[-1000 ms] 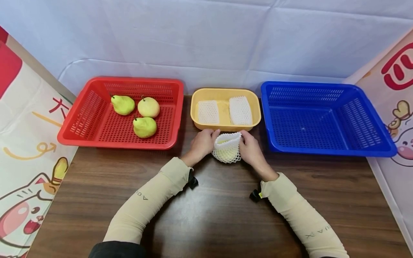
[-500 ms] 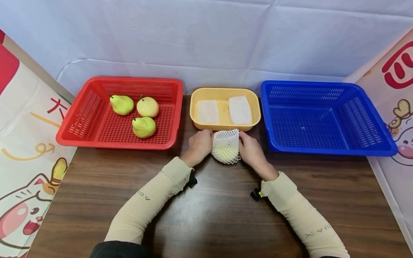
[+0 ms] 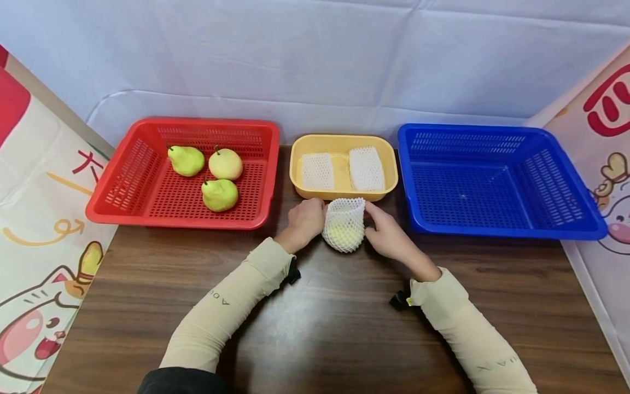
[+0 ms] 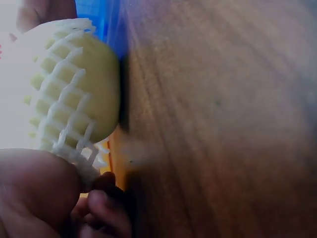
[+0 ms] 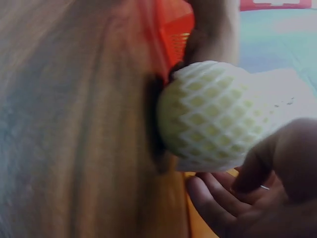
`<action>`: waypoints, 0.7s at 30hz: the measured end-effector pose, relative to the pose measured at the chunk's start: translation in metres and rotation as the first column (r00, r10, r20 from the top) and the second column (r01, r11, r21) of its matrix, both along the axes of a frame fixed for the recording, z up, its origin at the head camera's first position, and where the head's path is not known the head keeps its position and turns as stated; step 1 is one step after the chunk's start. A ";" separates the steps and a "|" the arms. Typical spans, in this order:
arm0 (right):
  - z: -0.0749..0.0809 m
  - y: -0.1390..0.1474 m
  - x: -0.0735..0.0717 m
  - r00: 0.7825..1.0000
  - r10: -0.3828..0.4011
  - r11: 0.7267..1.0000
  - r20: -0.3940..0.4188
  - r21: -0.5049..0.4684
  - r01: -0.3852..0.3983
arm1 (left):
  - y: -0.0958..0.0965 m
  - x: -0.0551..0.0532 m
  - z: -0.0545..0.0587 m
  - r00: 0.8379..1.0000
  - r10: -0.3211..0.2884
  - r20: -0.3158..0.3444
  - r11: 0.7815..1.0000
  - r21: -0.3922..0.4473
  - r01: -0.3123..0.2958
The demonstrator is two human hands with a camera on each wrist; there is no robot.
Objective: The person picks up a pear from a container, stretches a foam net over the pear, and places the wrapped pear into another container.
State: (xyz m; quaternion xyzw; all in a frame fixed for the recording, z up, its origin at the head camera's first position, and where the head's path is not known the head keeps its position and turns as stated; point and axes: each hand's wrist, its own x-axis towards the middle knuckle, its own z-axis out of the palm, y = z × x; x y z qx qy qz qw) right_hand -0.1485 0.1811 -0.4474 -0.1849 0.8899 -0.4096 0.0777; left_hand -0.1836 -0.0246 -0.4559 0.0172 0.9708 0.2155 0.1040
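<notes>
A yellow-green pear (image 3: 344, 234) sits inside a white foam net sleeve (image 3: 346, 208) on the table, with the sleeve's mouth standing up above the fruit. At the left side of the net, my left hand (image 3: 305, 221) pinches its edge between thumb and fingers; the left wrist view shows this grip on the mesh (image 4: 62, 106). My right hand (image 3: 389, 235) is at the other side, index fingertip right by the net's upper edge and thumb spread apart. In the right wrist view, the right fingers (image 5: 218, 196) lie loosely bent beside the wrapped pear (image 5: 213, 116).
To the left stands a red basket (image 3: 179, 220) with several pears (image 3: 220, 195). A yellow tray (image 3: 344, 194) holding two flat foam nets (image 3: 366, 168) is just behind the hands. On the right is a blue basket (image 3: 507, 232). White cloth (image 3: 315, 60) hangs behind.
The net's mouth has been drawn up higher around the pear. My right hand has loosened its pinch, and its wrist has shifted right and a little nearer. The left hand keeps hold.
</notes>
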 end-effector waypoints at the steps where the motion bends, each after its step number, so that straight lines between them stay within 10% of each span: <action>1: 0.002 0.001 0.001 1.000 0.019 1.000 0.020 -0.010 -0.019 | 0.000 0.000 0.001 1.000 0.006 0.006 1.000 0.012 -0.006; 13: 0.011 0.009 0.014 0.979 0.182 0.982 0.088 -0.063 -0.177 | -0.014 0.011 0.015 0.995 -0.097 -0.028 0.954 0.281 0.100; 17: 0.011 0.009 0.014 0.978 0.193 0.977 0.082 -0.106 -0.184 | -0.023 0.020 0.025 0.971 -0.228 -0.071 0.895 0.378 0.238; 21: 0.011 0.010 0.014 0.980 0.170 0.978 0.106 -0.142 -0.154 | -0.033 0.027 0.032 0.925 -0.375 -0.062 0.787 0.506 0.353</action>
